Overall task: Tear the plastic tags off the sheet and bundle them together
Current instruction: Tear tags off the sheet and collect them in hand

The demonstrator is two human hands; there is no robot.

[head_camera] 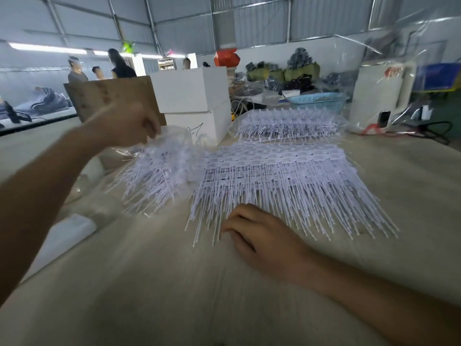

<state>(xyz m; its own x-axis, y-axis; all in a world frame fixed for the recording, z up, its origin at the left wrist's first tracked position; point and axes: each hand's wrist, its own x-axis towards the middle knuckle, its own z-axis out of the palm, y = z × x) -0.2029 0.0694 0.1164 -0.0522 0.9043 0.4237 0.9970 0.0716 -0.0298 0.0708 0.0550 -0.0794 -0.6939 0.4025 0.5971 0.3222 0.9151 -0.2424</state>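
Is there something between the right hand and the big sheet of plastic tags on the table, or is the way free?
Nothing visible stands between them. The right hand rests on the table at the near edge of the sheet of plastic tags, its fingers at the stem ends.

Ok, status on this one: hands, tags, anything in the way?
Left hand lifting a torn-off tag bunch, blurred. Right hand resting on the tag sheet tips. Second sheet behind. Nothing blocking.
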